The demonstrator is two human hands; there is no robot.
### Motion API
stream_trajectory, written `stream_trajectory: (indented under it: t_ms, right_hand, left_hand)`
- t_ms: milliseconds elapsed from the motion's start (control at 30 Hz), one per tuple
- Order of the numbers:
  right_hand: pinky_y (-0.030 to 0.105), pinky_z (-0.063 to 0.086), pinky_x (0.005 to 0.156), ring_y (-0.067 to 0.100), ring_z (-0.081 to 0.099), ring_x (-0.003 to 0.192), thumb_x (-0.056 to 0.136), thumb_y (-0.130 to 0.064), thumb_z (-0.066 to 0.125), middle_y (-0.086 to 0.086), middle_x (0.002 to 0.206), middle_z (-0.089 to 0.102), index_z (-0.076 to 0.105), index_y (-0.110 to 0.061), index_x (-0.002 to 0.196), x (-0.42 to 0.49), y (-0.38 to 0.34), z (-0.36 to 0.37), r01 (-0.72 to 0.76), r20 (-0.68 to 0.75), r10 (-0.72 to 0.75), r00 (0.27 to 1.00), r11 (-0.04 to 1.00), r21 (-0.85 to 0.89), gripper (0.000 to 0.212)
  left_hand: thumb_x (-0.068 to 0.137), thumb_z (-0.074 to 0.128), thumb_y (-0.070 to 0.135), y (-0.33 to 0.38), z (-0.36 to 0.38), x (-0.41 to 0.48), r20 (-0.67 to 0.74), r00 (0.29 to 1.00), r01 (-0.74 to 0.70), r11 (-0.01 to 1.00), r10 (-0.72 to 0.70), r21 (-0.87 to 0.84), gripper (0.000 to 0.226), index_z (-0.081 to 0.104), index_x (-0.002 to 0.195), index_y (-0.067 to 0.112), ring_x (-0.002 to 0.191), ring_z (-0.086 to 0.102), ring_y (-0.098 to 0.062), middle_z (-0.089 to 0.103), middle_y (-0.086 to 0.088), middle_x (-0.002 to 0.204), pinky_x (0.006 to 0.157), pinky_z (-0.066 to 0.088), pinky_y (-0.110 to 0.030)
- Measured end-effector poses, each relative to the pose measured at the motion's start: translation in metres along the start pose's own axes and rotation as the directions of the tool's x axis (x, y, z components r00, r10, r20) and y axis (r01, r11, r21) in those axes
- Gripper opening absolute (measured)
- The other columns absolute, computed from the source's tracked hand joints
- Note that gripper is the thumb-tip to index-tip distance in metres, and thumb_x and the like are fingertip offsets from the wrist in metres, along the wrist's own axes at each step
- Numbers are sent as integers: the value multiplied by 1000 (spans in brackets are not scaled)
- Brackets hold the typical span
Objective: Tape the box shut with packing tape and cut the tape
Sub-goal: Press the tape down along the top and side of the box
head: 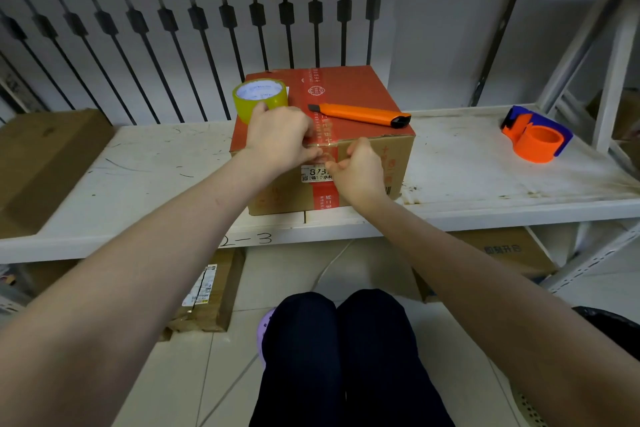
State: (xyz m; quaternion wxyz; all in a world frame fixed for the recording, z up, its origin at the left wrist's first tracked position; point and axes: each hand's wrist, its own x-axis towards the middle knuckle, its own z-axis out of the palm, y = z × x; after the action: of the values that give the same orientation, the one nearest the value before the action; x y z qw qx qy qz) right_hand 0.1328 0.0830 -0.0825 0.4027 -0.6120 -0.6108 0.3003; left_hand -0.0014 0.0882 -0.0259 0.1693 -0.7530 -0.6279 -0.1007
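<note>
Shelf (485, 163) first: one white shelf board carries everything, and the one box (360, 87) you are sealing sits at its middle, red top flaps already closed. Three other cartons lie about it, one flat at the shelf's left end and two on the floor below. Both your hands are at the box's near top edge. Your left hand (280, 139) has its fingers curled over that edge, and your right hand (360, 168) is curled against the front face just beside it. Each seems to be pinching the one glossy strip of tape (327, 146) that folds down over the edge. I judge you are anchoring the tape's end on the front face, early in the job. Next you need to rub that end flat, then draw the tape back along the top seam and cut it. One orange and blue tape dispenser (535, 135) stands well apart on the right. One orange utility knife (360, 113) lies on the box top within reach. One yellow tape roll (259, 94) sits on the top's left corner, touching your left hand.
</note>
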Motion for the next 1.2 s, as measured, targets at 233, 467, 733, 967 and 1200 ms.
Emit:
stream_trajectory:
  t_ms: [233,467,733,967,1200]
  right_hand:
    - [43,56,72,20,64,77,87,-21,64,2,83,65,41,-15,96,-5,3,-3,122,6,-122,993,991,-56,25]
    - [32,47,63,21,62,82,89,-30,57,2,89,66,56,-14,104,12,-9,-35,491,-5,-581,814,692,-529,22]
    - [36,48,70,25,58,96,84,-39,64,6,96,64,69,-12,97,44,-3,-28,704,244,-709,661,474,-530,30]
    - [37,49,65,28,58,81,73,-32,74,12,90,62,63,-6,94,45,18,-27,763,258,-796,547,348,-545,36]
    - [34,41,69,22,53,80,71,-62,62,6,86,58,59,-11,85,43,6,-17,694,140,-774,617,451,-561,53]
  left_hand:
    - [76,68,47,1,0,4,39,999,-7,1000,6,30,38,66,101,19,104,60,-25,66,-2,107,91,35,-40]
    - [76,69,45,-1,-1,3,41,999,22,1000,-21,-18,32,68,98,22,102,60,-25,68,0,104,91,36,-40]
    - [76,69,40,-2,2,-1,52,999,13,998,-10,-63,32,65,102,21,104,58,-26,64,-2,106,85,37,-40]
    - [74,71,34,5,9,-16,5,999,46,996,-46,-75,37,58,107,20,108,51,-28,57,-5,109,85,40,-42]
    - [74,70,27,-10,13,-25,15,1000,10,997,-9,-74,43,57,115,23,110,52,-28,56,-5,109,89,34,-41]
